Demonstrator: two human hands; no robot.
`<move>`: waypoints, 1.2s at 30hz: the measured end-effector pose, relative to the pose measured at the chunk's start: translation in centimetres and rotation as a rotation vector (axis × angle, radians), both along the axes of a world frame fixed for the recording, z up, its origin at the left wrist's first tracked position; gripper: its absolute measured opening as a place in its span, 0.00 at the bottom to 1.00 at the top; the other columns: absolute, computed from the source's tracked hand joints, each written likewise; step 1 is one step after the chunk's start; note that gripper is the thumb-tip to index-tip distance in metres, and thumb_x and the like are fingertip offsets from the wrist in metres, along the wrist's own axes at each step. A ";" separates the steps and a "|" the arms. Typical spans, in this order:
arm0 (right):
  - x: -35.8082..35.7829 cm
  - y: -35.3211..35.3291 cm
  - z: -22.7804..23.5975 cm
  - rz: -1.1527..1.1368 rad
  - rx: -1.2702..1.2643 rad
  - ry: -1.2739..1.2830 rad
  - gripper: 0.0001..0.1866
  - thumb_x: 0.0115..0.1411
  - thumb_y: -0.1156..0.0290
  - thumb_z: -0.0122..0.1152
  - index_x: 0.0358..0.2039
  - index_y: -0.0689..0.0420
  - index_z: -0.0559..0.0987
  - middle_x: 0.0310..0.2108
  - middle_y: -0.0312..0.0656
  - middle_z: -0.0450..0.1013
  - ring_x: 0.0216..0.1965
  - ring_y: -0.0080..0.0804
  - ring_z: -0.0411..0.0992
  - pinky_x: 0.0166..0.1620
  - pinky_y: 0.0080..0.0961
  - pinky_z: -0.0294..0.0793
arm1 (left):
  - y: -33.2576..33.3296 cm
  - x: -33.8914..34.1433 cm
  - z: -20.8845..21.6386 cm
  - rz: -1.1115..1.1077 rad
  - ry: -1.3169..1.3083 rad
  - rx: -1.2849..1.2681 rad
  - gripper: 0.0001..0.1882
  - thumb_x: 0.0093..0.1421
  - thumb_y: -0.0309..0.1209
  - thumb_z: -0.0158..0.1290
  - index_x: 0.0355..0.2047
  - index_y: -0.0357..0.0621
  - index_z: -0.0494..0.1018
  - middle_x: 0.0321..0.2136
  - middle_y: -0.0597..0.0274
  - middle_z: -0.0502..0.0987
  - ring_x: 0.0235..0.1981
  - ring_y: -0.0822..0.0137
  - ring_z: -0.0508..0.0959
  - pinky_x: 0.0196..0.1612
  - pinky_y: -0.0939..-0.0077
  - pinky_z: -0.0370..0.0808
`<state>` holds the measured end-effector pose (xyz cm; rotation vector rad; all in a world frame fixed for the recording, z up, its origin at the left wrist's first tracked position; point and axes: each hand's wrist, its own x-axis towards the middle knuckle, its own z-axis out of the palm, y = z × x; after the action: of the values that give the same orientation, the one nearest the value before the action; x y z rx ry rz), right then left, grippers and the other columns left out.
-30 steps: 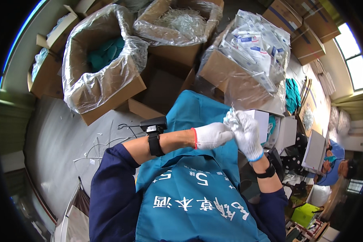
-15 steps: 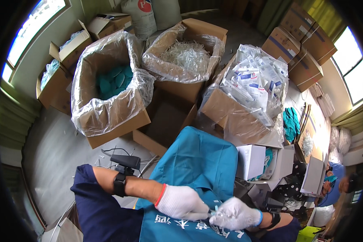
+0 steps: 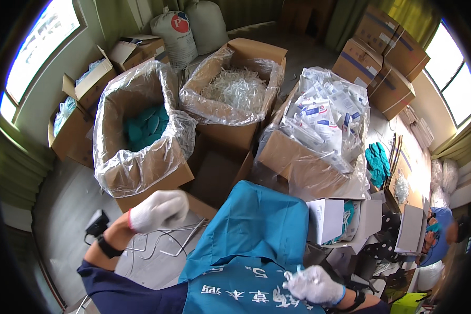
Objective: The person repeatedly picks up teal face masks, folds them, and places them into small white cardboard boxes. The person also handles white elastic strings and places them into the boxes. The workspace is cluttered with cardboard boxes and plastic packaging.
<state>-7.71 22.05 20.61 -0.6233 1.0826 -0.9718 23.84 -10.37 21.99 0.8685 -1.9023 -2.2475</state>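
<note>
My left hand (image 3: 160, 211), in a white knit glove with a red cuff, is raised in front of the plastic-lined carton (image 3: 154, 180) that holds green cup-shaped pieces (image 3: 145, 128). Motion smears its fingers, so whether they hold anything is hidden. My right hand (image 3: 316, 286), gloved in white with a blue cuff, stays low over the blue apron (image 3: 256, 225) on my lap. Its fingers are closed, and a small pale, see-through bit shows at their tips, too small to name.
A second lined carton (image 3: 233, 131) holds clear strips (image 3: 234, 88). The right-hand carton (image 3: 282, 154) is heaped with small printed packets (image 3: 324, 118). An open white box (image 3: 324, 222) has green pieces inside. Another person (image 3: 438, 235) sits at far right. Stacked cartons (image 3: 369, 63) stand behind.
My left hand has left my right hand and swung up and left toward the carton of green pieces. My right hand has shifted slightly right and down, fingers still closed.
</note>
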 end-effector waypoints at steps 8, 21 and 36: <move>-1.6 -8.7 -6.1 -0.278 -0.092 -0.251 0.17 0.72 0.62 0.52 0.26 0.57 0.73 0.33 0.48 0.75 0.28 0.24 0.68 0.25 0.12 0.65 | -7.4 -4.5 -21.4 0.716 -0.056 0.807 0.13 0.67 0.34 0.51 0.44 0.34 0.71 0.37 0.57 0.76 0.32 0.67 0.78 0.32 0.77 0.74; 2.4 -13.6 -16.7 -0.776 0.036 -0.775 0.15 0.73 0.58 0.48 0.46 0.56 0.76 0.42 0.41 0.77 0.44 0.32 0.76 0.54 0.31 0.75 | 13.3 -20.3 -18.6 0.274 -0.016 -1.204 0.25 0.64 0.46 0.54 0.56 0.45 0.68 0.49 0.50 0.77 0.53 0.47 0.74 0.67 0.50 0.56; 1.7 -12.3 -11.2 -0.616 0.036 -0.644 0.27 0.73 0.60 0.48 0.67 0.59 0.63 0.66 0.45 0.62 0.62 0.33 0.66 0.62 0.37 0.67 | 8.9 -21.4 -22.5 0.435 -0.178 -0.415 0.08 0.64 0.28 0.50 0.39 0.38 0.76 0.31 0.43 0.80 0.37 0.47 0.80 0.42 0.62 0.75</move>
<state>-5.98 9.75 9.41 0.0919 0.7037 -1.5429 2.47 -1.46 -0.49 1.2843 -1.9102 -1.5068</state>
